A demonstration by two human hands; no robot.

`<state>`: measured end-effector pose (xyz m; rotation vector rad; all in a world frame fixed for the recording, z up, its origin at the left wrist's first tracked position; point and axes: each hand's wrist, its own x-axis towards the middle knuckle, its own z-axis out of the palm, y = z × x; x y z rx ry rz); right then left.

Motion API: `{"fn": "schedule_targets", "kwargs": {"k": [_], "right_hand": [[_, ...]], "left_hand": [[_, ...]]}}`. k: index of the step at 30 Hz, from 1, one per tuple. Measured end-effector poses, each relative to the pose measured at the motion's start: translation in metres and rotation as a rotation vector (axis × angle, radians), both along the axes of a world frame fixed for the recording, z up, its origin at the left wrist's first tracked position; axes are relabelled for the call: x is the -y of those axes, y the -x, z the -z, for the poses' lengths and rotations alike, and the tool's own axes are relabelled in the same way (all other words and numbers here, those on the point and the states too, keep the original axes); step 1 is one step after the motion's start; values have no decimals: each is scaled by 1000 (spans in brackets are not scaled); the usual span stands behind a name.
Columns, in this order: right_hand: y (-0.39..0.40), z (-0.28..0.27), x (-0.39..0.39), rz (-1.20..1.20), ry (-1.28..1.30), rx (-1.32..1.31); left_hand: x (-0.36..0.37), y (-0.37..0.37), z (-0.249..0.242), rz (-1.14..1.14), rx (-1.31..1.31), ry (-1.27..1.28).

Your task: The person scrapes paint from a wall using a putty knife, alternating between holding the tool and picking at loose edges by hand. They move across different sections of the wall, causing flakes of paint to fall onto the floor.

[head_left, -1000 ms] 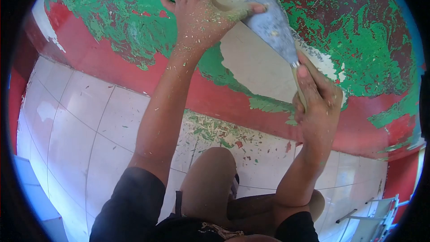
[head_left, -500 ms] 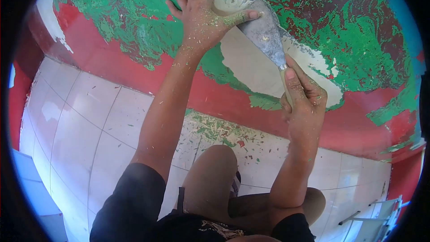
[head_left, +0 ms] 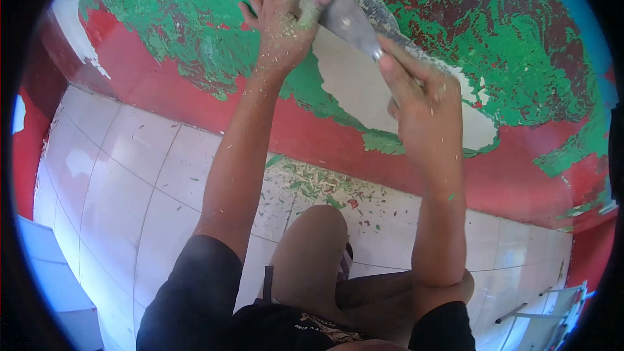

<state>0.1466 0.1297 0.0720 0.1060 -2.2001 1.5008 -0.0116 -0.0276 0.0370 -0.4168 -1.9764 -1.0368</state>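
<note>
Gripping scraper (head_left: 348, 16) handle, right hand (head_left: 422, 101) hides it; left hand (head_left: 279, 19) splayed, thumb seemingly on blade

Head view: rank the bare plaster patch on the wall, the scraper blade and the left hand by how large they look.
1. bare plaster patch, clearly largest.
2. left hand.
3. scraper blade, smallest, though partly hidden by the thumb.
The hand and blade lie close to the same wall, so the order seems fair.
</note>
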Motion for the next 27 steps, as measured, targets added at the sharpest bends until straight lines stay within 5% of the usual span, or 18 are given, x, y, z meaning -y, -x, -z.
{"fn": "schedule_targets", "kwargs": {"k": [10,22,27], "right_hand": [[-36,13,-23,92,360,225],[-15,9,-17,19,194,147],[-30,15,-25,17,314,176]], "left_hand": [[-21,-11,-6,-131,74,27],[-14,-6,-1,-39,53,-23],[-20,-22,-10,-56,94,-7]]}}
